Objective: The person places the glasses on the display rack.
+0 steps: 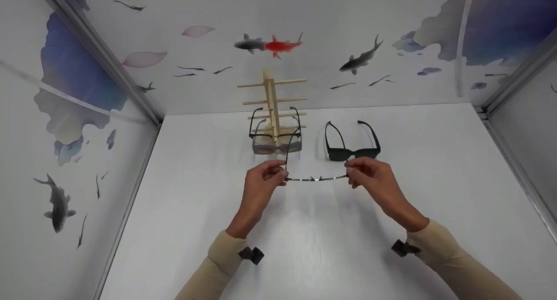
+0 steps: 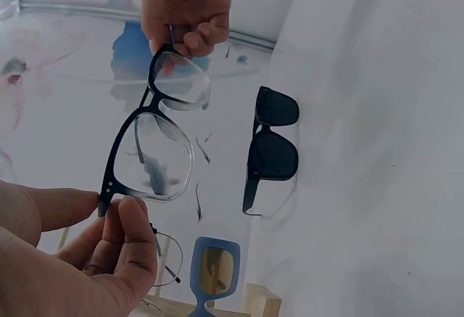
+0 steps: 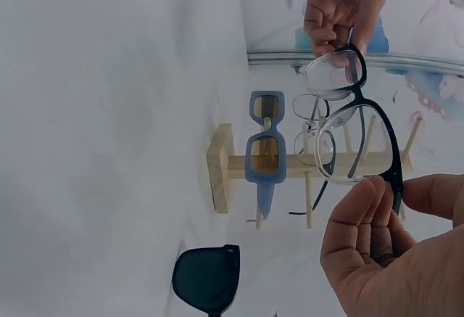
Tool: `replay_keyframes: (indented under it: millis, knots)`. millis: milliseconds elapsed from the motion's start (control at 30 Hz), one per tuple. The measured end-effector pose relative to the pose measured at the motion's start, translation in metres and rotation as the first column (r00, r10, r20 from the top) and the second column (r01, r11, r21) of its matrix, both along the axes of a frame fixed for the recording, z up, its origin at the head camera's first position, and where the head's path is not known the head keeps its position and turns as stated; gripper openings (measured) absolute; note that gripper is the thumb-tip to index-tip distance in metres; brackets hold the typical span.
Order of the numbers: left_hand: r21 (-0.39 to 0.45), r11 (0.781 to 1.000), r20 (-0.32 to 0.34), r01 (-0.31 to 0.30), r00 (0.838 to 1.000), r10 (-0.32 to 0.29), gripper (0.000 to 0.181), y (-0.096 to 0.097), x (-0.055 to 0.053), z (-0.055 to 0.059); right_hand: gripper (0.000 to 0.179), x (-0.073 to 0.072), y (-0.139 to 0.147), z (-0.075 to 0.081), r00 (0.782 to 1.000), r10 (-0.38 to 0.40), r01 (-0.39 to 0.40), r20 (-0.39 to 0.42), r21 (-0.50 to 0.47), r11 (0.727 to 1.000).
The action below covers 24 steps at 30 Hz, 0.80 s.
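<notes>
I hold the clear-lens glasses (image 1: 316, 178) level above the white table (image 1: 435, 195), between me and the things at the far side. My left hand (image 1: 260, 182) pinches the left corner of the frame between thumb and curled fingers, and my right hand (image 1: 375, 178) pinches the right corner the same way, so both are clamped on the frame. One temple arm stands open and points away from me toward the wooden rack (image 1: 273, 108), which stands at the far middle and already carries a blue-framed pair (image 1: 276, 146) low down and a thin-rimmed pair (image 1: 274, 132) above it. The black sunglasses (image 1: 352, 145) lie on the table just right of the rack. I judge I am at the carrying stage; the next move calls for keeping the frame level and steering it to a free peg without knocking the pairs already hung.
</notes>
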<state>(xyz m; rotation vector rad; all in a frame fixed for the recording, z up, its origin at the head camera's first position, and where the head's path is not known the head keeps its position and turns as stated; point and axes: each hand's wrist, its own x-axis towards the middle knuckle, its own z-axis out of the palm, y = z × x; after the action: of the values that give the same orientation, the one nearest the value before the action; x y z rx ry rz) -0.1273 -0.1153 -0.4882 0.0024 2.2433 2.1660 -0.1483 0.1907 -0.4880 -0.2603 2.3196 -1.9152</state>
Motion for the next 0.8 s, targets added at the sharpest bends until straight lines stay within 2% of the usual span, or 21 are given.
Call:
replay_keyframes:
  millis: [333, 567, 800]
  knots:
    - [-0.038, 0.999, -0.061, -0.008, 0.998, 0.005, 0.032, -0.009, 0.001, 0.008, 0.019, -0.002, -0.010, 0.007, 0.999, 0.022, -0.023, -0.023, -0.019, 1.000]
    - [-0.050, 0.999, -0.070, -0.003, 0.998, -0.001, 0.027, -0.016, 0.002, 0.018, 0.018, -0.005, -0.015, 0.015, 0.999, 0.027, -0.028, -0.034, -0.029, 0.999]
    - [-0.066, 0.998, -0.076, -0.022, 0.997, 0.018, 0.029, -0.020, 0.006, 0.027, 0.019, -0.007, -0.020, 0.023, 0.999, 0.043, -0.045, -0.031, -0.045, 0.998]
